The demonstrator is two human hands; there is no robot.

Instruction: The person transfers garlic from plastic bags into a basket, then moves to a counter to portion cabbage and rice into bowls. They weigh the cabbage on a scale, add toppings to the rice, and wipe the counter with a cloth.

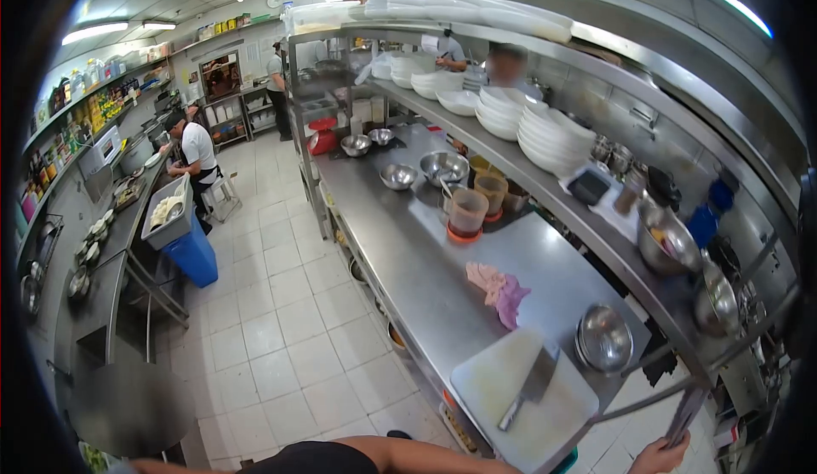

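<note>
My right hand [659, 457] is at the bottom right edge, partly cut off. Its fingers are closed around the lower end of a narrow metal piece [683, 417], which overlaps the shelf frame; I cannot make out its kind. Of my left side only a strip of forearm shows at the bottom left, and the hand is out of view. Left of my right hand, a white cutting board [485, 389] lies on the steel counter [383, 227] with a cleaver [538, 376] flat on it. Beyond the board are stacked steel bowls [604, 338] and a crumpled pink and purple cloth [498, 291].
Plastic containers [467, 212] and steel bowls [398, 176] stand farther along the counter. White bowls [553, 138] are stacked on the shelf above. Across the tiled aisle [281, 304], a person [197, 146] works near a blue bin [191, 257]. Other people stand farther back.
</note>
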